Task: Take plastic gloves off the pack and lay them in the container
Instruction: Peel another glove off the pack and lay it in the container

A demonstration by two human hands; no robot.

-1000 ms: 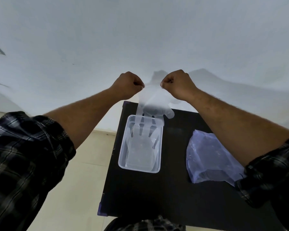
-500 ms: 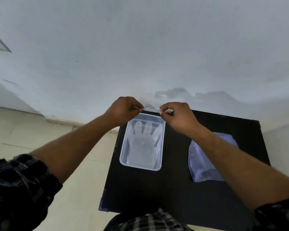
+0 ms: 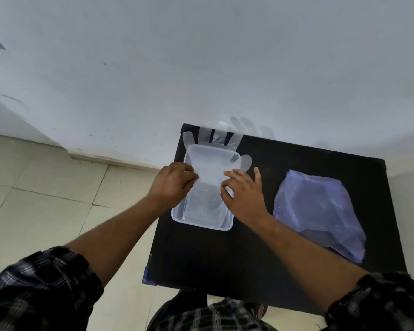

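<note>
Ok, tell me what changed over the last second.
Both hands, left and right, came down from holding the glove up in the air and now press its cuff over the container; its fingers overhang the far rim. The pack and table stayed put.

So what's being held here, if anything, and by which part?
The glove, pinched at its cuff edge by the left hand and right hand over the container.
</note>
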